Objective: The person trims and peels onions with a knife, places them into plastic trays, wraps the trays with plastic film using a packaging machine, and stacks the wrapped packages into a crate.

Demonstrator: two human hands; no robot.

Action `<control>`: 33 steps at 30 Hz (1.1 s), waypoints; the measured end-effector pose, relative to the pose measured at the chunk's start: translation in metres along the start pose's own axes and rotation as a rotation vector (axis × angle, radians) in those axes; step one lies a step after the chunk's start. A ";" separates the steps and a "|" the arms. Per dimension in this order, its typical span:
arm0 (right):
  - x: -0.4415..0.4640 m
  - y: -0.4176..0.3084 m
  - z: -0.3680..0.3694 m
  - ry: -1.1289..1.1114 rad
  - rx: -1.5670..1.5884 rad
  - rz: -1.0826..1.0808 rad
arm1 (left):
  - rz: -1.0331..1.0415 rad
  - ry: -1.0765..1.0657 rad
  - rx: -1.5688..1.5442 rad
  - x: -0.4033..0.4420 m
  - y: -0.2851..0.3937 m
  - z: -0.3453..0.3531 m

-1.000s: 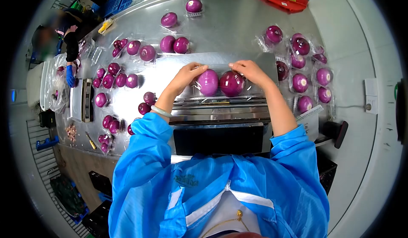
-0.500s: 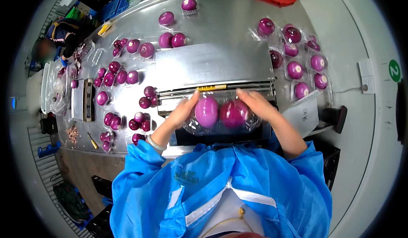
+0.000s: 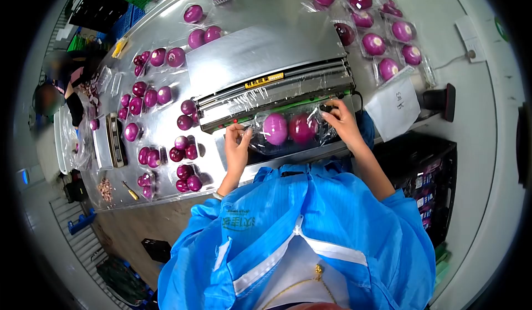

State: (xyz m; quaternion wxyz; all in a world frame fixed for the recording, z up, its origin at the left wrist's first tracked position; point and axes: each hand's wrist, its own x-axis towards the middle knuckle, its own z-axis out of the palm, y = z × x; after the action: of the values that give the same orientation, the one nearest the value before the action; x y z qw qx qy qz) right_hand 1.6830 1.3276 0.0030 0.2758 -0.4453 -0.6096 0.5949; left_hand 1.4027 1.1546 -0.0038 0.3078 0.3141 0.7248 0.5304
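Two red onions (image 3: 289,129) sit side by side under clear plastic film (image 3: 257,142), just in front of the metal wrapping machine (image 3: 271,60). My left hand (image 3: 237,146) pinches the film at the left side of the pack. On the right side, my right hand (image 3: 342,124) has fingers and thumb closed on the film's other edge. More film lies wrinkled along the machine's front bars, next to a yellow label (image 3: 264,80). Whether a tray lies beneath the two onions is hard to make out.
Wrapped onion packs (image 3: 158,95) stand in groups to the left on the steel table (image 3: 166,185). More packs (image 3: 374,44) are at the right, above a white paper sheet (image 3: 392,104). A knife (image 3: 131,191) lies near the front edge. Another person (image 3: 72,96) works at the far left.
Both hands have moved from the top of the onion pack down to its sides, now pinching the film. The pack sits a little nearer me, and the view has shifted and tilted.
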 end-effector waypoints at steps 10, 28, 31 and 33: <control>-0.112 0.005 -0.007 0.576 0.188 0.026 | 0.102 -0.025 0.363 0.002 -0.007 -0.009; -0.184 0.106 0.085 -0.075 0.627 0.436 | -0.081 -1.207 -0.490 -0.066 0.097 0.084; -0.184 0.073 0.050 -0.277 0.240 0.361 | -0.167 -1.520 -0.765 -0.083 0.122 0.102; -0.188 0.045 0.008 -0.306 -0.088 0.329 | -0.495 -1.626 -0.761 -0.103 0.138 0.106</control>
State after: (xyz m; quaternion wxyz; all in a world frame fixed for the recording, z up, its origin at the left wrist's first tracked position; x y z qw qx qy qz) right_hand 1.7699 1.1554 -0.0051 0.0597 -0.4547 -0.5889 0.6655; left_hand 1.5662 1.1679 0.1140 0.9075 0.3036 0.1099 0.2686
